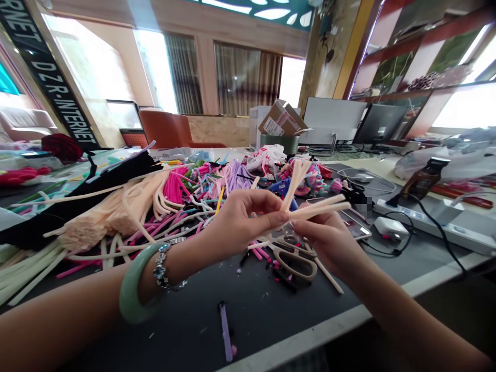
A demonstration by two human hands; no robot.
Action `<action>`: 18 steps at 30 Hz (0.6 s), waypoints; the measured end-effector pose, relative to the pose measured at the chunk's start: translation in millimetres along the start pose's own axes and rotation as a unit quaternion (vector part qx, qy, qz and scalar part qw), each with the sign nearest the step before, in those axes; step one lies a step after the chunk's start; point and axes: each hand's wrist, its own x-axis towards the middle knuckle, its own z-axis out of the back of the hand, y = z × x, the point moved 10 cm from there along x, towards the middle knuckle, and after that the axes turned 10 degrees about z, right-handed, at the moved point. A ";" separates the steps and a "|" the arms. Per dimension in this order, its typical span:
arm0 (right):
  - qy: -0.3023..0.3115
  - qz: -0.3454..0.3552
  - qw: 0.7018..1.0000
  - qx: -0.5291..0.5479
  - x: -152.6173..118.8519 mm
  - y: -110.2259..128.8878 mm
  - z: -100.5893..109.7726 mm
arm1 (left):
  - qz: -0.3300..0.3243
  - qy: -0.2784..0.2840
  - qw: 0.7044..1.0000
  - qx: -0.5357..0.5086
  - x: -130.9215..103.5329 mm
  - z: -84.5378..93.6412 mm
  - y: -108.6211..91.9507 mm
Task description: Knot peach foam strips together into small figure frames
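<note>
Cream pipe cleaners fan out in two groups, up and to the right, from a point pinched between my hands. My left hand closes thumb and finger on their joined base. At the same spot my right hand is closed, its thumb and finger against the base. Just below my hands lie scissors with beige handles, partly covered by the right hand. A short purple piece with a dark end rests on the dark table nearer to me.
A thick cream bundle and loose pink, purple and white stems cover the table's left and middle. A power strip, cables and a brown bottle stand at right. Behind are an opened carton and monitors.
</note>
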 end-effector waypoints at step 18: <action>0.057 0.338 0.828 -0.444 -37.1 111.1 -40.9 | -0.103 -0.048 0.920 0.375 -5.2 -2.2 -23.5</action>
